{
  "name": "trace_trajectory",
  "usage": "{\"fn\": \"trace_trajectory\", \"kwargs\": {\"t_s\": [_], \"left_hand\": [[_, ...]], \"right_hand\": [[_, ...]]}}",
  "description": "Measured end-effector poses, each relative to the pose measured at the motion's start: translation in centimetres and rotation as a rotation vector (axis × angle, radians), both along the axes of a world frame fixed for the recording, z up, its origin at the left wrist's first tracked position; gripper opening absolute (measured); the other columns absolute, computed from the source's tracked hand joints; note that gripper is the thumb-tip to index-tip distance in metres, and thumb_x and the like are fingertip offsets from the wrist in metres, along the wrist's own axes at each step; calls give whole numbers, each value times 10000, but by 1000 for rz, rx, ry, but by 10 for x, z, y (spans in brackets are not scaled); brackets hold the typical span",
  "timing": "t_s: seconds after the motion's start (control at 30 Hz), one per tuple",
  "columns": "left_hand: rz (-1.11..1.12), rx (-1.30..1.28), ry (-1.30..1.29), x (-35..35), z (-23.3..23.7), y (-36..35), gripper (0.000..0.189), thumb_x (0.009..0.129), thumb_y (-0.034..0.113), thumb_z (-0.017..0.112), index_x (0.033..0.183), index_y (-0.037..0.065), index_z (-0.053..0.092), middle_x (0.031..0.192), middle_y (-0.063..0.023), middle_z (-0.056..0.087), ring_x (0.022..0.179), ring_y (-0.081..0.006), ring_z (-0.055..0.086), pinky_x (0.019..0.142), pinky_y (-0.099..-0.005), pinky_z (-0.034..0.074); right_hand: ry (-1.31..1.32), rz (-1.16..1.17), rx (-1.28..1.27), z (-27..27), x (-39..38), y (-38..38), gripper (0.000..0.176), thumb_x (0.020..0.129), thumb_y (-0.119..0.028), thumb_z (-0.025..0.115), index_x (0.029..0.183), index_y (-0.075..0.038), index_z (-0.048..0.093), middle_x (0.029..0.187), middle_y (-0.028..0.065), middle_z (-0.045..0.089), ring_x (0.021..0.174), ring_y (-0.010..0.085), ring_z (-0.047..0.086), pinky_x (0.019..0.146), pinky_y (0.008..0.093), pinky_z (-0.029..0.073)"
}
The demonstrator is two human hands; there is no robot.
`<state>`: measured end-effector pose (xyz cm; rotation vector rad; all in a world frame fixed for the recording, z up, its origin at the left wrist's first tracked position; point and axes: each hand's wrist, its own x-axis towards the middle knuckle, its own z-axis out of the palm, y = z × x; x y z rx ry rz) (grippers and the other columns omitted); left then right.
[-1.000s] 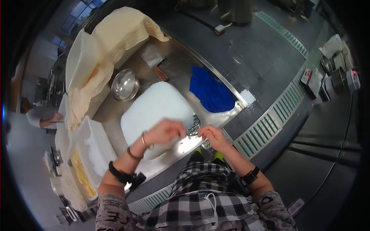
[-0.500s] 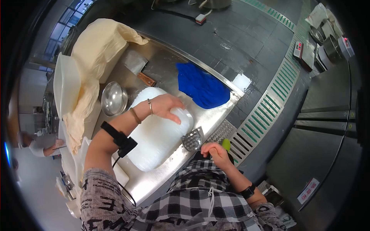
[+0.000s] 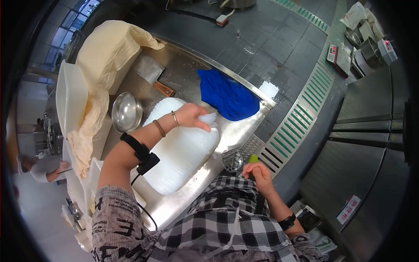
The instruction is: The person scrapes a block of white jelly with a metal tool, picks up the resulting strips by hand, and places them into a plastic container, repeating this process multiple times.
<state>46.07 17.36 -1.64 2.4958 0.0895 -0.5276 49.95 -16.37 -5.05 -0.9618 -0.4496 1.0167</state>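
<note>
Left hand: my left hand (image 3: pixel 191 116) lies on the far end of the white block (image 3: pixel 179 148), palm down, fingers curled and pressed together over a white lump (image 3: pixel 209 118) at the block's corner. I cannot tell whether the lump is loose or part of the block.
Right hand: my right hand (image 3: pixel 261 174) is low, close to my body and just off the near edge of the bench (image 3: pixel 187 76). It is closed in a fist round the green handle (image 3: pixel 253 158) of the grater (image 3: pixel 232 160).
Grater: the metal head is tilted, hanging over the bench's near edge. It is close to the block's near corner and apart from it.
White block: large, rounded and pale. It lies lengthwise down the middle of the bench, from my forearm to the far side.
Blue cloth: the blue cloth (image 3: pixel 228 96) is crumpled at the far corner of the bench, just beyond my left fingers.
Steel bowl: the steel bowl (image 3: pixel 126 112) sits upright, just left of the block.
Cleaver: the cleaver (image 3: pixel 152 72) lies flat on the bench beyond the bowl, its wooden handle pointing toward the block.
Cream cloth: the cream cloth (image 3: pixel 109 56) is draped over the white tub (image 3: pixel 70 94) along the bench's left end.
Floor: the green drain grate (image 3: pixel 305 115) runs along the wet floor, right of the bench.
Other person: a sleeve and a hand (image 3: pixel 61 167) show at the far left edge, well apart from me.
</note>
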Motion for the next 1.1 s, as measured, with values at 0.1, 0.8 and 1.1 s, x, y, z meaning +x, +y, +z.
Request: {"fn": "trace_trajectory", "kwargs": {"t_s": [0.1, 0.8, 1.1], "left_hand": [[-184, -86, -129, -2, -2, 5, 495, 596, 479, 681, 854, 67, 587, 782, -112, 584, 721, -298, 559, 620, -333, 439], [980, -1234, -554, -37, 39, 16, 225, 791, 99, 560, 978, 39, 448, 680, -31, 522, 521, -104, 487, 514, -240, 427], [1218, -1209, -1159, -206, 142, -7, 184, 798, 137, 567, 926, 53, 465, 681, -32, 519, 521, -111, 487, 498, -263, 436]], "right_hand": [[-21, -7, -27, 3, 5, 0, 158, 889, -77, 346, 845, -9, 482, 841, 107, 528, 680, 121, 478, 651, 239, 420], [-152, 38, -43, 39, 26, 18, 157, 887, -77, 343, 831, -7, 473, 825, 117, 536, 650, 126, 476, 634, 250, 411], [-362, 102, -14, 66, 34, 44, 251, 910, -259, 357, 821, -36, 432, 766, 98, 480, 588, 129, 437, 540, 242, 381]]}}
